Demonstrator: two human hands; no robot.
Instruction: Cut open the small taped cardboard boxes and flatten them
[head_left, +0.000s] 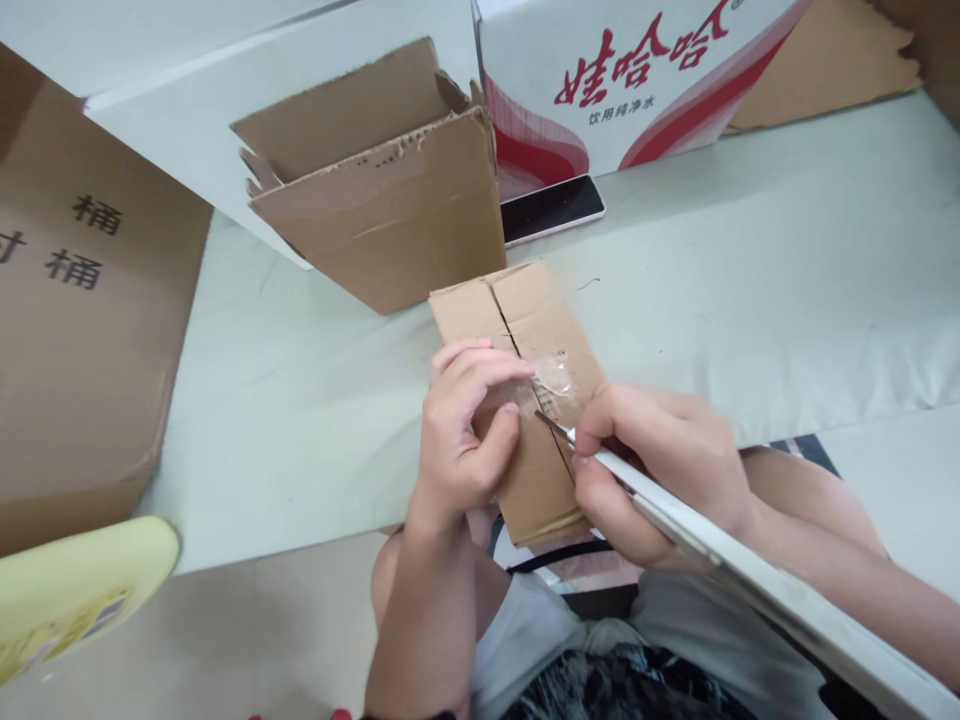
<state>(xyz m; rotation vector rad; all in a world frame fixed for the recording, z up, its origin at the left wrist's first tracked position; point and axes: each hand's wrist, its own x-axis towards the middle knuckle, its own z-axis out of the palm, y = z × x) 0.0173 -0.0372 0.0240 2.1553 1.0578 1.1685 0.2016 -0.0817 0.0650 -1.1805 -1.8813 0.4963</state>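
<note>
The small cardboard box lies with its seamed face up on the pale table, its near end reaching past the table's edge above the person's lap. A dark seam runs lengthwise, and a piece of clear tape lies across it near the middle.

The left hand rests at the left side of the small cardboard box, fingers bent and spread from the thumb, clenching nothing; the index fingertip is at the tape. The right hand has thumb and fingers closed round a long white tool, its dark metal tip at the seam just beside the tape.

Obstructions: the left hand covers part of the left face and some of the tape; the right hand hides the near right edge. Beyond the far left corner, close by, stands an open carton, flaps up. Past its right edge lies a phone, screen up, against the base of a white carton with red printing. A torn-edged cardboard sheet is at the far right. A big brown carton stands on the left, well apart, with a rounded yellow object, not identifiable, in front of it
</note>
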